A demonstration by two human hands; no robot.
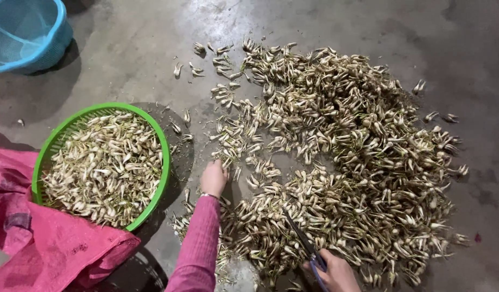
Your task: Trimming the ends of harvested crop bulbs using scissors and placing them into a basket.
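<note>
A wide heap of small pale bulbs with roots and stalks (pixel 347 157) covers the grey concrete floor. My left hand (pixel 213 177), in a pink sleeve, reaches into the heap's left edge, fingers curled down over a few bulbs; whether it grips one I cannot tell. My right hand (pixel 336 273) at the bottom holds blue-handled scissors (pixel 303 240), blades pointing up-left over the bulbs. A green round basket (pixel 164 162) to the left is filled with more bulbs.
A pink woven sack (pixel 49 243) lies at the lower left, overlapping the green basket. A blue mesh basket (pixel 30 32) stands at the top left corner. A few stray bulbs (pixel 195 67) lie scattered above the heap.
</note>
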